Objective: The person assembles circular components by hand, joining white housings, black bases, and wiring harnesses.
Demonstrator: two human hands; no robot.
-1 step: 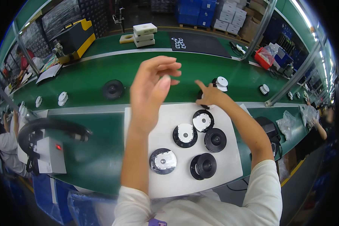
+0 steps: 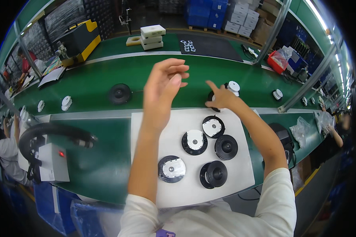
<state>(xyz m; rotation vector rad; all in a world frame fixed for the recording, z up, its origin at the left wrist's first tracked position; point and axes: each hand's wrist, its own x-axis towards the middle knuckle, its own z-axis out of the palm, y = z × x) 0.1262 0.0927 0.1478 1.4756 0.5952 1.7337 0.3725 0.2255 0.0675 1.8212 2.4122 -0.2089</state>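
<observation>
My left hand [image 2: 165, 85] is raised over the green work surface, palm turned inward. Its fingers are loosely bent and apart, with nothing in them. My right hand [image 2: 224, 97] is by the board's far edge, over a black round part [image 2: 212, 96]. Its thumb lies across that part and the index finger sticks out; the other fingers are hidden. On the white board [image 2: 241, 170] lie black discs with white plates, such as one disc [image 2: 194, 140] in the middle and a silvery-faced one [image 2: 171, 169] at near left. A ribbed black round part [image 2: 226, 147] and a tilted one [image 2: 217, 173] lie to the right.
Beyond the board runs a green belt [image 2: 166, 96] carrying a black disc [image 2: 119, 93] and white parts [image 2: 66, 103]. A white box [image 2: 53, 164] with a black hose [image 2: 47, 132] stands left. White blocks [image 2: 152, 37] are stacked at the back. Other people sit at both sides.
My left hand has shifted slightly right. The right hand and the black round part beneath it have moved slightly away from me. The parts on the board stay put.
</observation>
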